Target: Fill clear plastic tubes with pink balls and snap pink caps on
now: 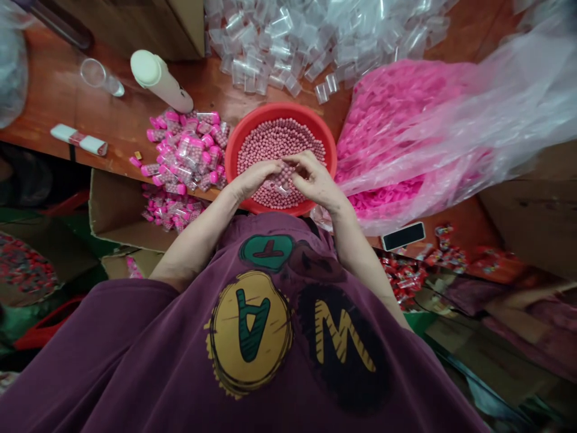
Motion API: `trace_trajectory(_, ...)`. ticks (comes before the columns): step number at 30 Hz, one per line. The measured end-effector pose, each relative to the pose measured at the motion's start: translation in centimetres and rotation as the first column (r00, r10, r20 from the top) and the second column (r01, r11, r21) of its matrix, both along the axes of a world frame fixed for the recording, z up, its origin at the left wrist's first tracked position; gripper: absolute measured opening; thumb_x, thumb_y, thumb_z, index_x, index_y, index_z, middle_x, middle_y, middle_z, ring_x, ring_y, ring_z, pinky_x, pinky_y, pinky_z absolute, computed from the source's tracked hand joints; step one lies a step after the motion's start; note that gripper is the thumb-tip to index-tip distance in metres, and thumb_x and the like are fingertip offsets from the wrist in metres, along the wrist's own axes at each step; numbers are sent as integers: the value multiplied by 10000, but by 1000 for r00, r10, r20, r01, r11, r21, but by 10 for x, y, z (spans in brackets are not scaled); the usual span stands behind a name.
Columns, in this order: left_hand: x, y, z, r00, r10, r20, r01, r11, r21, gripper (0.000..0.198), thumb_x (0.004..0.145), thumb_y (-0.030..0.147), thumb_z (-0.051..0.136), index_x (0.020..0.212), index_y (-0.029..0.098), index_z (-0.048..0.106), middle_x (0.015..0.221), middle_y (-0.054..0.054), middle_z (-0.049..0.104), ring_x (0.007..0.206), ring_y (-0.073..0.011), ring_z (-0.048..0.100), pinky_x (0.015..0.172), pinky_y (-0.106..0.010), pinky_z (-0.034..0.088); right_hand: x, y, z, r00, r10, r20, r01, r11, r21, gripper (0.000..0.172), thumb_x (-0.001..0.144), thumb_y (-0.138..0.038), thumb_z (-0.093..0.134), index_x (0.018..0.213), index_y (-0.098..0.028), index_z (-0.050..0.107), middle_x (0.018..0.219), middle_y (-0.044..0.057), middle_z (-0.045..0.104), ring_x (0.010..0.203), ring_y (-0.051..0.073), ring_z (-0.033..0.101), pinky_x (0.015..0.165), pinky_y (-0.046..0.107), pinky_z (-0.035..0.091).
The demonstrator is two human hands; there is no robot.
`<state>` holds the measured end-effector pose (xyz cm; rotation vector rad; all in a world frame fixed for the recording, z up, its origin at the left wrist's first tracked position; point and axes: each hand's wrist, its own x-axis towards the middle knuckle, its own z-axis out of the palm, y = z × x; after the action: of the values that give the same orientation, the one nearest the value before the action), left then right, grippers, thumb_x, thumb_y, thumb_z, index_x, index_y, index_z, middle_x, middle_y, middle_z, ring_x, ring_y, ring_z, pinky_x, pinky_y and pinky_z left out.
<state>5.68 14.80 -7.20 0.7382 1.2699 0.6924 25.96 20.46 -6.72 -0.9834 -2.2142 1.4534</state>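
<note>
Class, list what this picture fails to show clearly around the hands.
Head view: whatever sits between left hand and right hand is covered by the fingers.
Pink pieces: blurred by the plastic bag, which the right edge cuts off.
Clear tubes: cut off by top edge.

Lettering, my purple shirt (135,361) — front print, seen upside down from above.
Item 1: yellow disc (250,331), one green capital "A".
Item 2: black disc (342,343), one yellow letter, "M" for a facing reader, "W" from where I look.
Item 3: green disc (265,251), a dark red mark, perhaps "T" — I cannot be sure.
Red wrappers (401,276) at right: print too small to read.
</note>
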Motion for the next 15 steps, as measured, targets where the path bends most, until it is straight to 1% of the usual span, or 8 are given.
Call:
trace_trajectory(2,-4,-3,-1,1000,-10,14,10,1000,-10,250,922,275,513,922,173,742,961,-76,800,1008,-228,784,1011,-396,638,0,-2,-4,1000,-10,-19,9,999,-48,448,971,-195,597,1404,-242,698,1260,80,687,1043,233,683,989,445,623)
trace_trajectory(5,-7,-7,0,999,-8,50,9,1000,-16,245,920,314,534,913,176,737,920,-75,784,918,-220,775,925,-381,647,1,-4,-10,998,-28,-63,18,989,-150,445,969,-219,621,1411,-235,667,1209,59,708,918,187,670,871,365,615)
trace_trajectory(7,-6,-9,3,995,-1,103,5,999,-40,252,914,356,549,908,175,723,876,-81,762,816,-210,745,820,-363,642,2,-4,-11,997,-18,-80,5,987,-159,447,952,-227,639,1398,-223,663,1189,53,721,912,182,663,856,352,607)
trace_trajectory(10,-4,-11,7,988,32,152,-19,996,-88,250,901,394,566,867,178,687,800,-77,709,695,-190,676,656,-319,584,2,-1,-8,997,6,-74,-17,988,-153,376,940,-250,671,1314,-218,694,1162,43,728,956,191,667,889,358,611)
trace_trajectory(12,-2,-12,8,986,64,155,-46,992,-114,235,889,395,577,837,185,668,763,-67,675,652,-173,634,579,-284,521,2,0,-5,997,15,-75,-30,979,-203,326,942,-272,693,1265,-226,700,1107,30,727,967,194,671,886,348,613)
trace_trajectory(15,-1,-12,7,981,101,168,-80,989,-126,219,876,374,573,811,186,665,714,-56,640,601,-149,569,513,-256,445,2,0,-3,995,27,-96,-54,956,-288,254,924,-281,723,1171,-231,690,1043,18,721,956,193,668,865,334,608)
